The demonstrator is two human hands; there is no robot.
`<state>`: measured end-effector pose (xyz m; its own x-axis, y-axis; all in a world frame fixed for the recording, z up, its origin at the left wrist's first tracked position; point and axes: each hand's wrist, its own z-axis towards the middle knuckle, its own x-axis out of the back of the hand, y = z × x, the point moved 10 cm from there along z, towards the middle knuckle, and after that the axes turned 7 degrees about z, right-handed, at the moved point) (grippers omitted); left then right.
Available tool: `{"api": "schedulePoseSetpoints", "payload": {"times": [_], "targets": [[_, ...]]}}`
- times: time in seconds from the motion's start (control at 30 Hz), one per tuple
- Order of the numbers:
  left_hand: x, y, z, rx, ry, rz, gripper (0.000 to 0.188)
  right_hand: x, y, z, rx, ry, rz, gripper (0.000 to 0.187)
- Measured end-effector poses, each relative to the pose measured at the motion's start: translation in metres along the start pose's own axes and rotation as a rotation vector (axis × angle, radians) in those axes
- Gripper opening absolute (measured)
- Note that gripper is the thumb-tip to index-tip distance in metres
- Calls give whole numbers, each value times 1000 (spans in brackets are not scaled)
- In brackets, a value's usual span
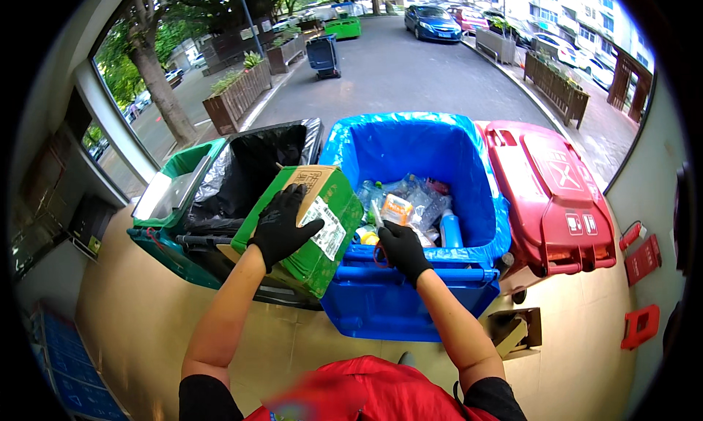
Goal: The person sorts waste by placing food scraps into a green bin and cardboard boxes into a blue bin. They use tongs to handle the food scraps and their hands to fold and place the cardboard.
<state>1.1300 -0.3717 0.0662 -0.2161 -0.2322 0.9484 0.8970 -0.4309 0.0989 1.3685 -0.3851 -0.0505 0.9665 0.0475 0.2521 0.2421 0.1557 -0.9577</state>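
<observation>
My left hand [285, 227], in a black glove, holds a green cardboard box [333, 263] from above, fingers and thumb spread over its top. The box has brown tape and a white label. It is tilted over the front edges of the black-lined bin [253, 157] and the blue bin [410, 296]. My right hand [401, 251], also gloved in black, is closed around a slim tool [376, 214] with a pale, blade-like tip. A thin red loop hangs by that hand; the tool's handle is hidden. Plastic bottles and packaging [417, 201] lie inside the blue bin.
A green bin [176, 175] stands at the left, and a red lidded bin [553, 194] at the right. A small open carton [516, 331] sits on the floor near a red stool [640, 327]. Beyond the bins, a road [395, 76] holds a dark wheeled bin [323, 56].
</observation>
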Motion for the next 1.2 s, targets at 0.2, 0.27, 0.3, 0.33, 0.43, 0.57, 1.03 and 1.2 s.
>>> {"api": "schedulePoseSetpoints", "payload": {"times": [0.2,0.27,0.3,0.33,0.43,0.57,1.03,1.2], "targets": [[5,6,-3,-29,36,63,81,-15,-34,12,-28,-44,5,37],[6,5,-3,-29,41,65,81,-18,-40,17,-40,-86,-24,37],[7,4,-4,-27,44,68,80,-19,-41,18,-63,-111,-22,38],[7,5,-5,-41,52,59,80,-21,-42,18,-88,-134,-22,38],[9,8,-4,-69,60,48,79,-15,-47,27,-103,-152,-125,38],[3,17,6,-57,16,73,79,-12,-40,50,-47,-236,-278,38],[2,2,1,-42,92,-46,67,-47,-43,58,-100,-393,-249,38],[2,8,3,-65,123,-27,65,-67,-34,34,-8,-362,-163,44]]}}
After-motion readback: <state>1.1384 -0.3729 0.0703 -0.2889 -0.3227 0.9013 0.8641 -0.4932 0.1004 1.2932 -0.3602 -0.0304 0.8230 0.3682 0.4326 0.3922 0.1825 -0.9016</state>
